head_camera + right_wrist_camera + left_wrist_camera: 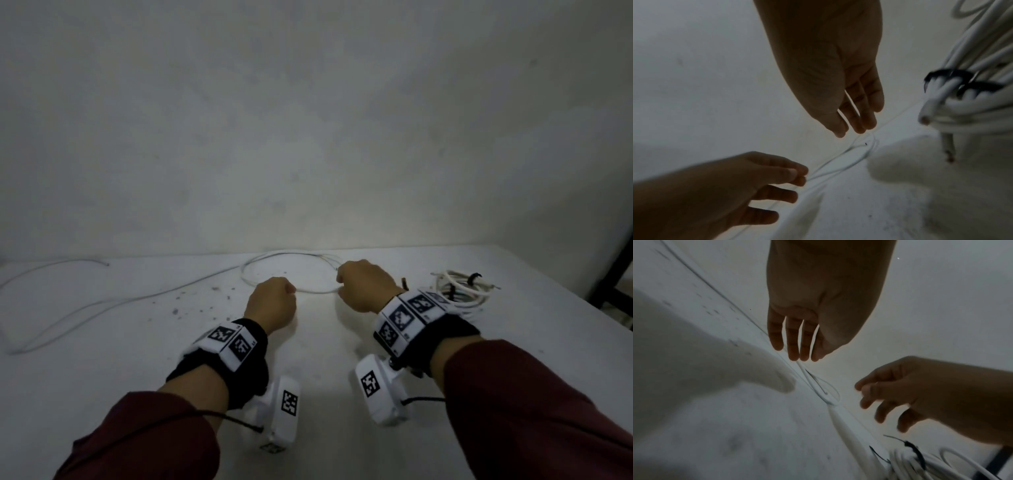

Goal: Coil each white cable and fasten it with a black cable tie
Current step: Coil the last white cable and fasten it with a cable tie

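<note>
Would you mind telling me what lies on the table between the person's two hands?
In the head view, a short stretch of the white cable, the near side of its loose loop, runs from the left hand to the right hand; otherwise bare table.

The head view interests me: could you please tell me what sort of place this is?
Probably a plain workroom: a bare white table against an unfinished grey wall, with a loose white cable and a tied cable bundle.

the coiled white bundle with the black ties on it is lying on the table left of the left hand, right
Not quite. The coiled white bundle with the black ties does lie on the table, but to the right of the right hand, not left of the left hand. The head view shows it.
</note>
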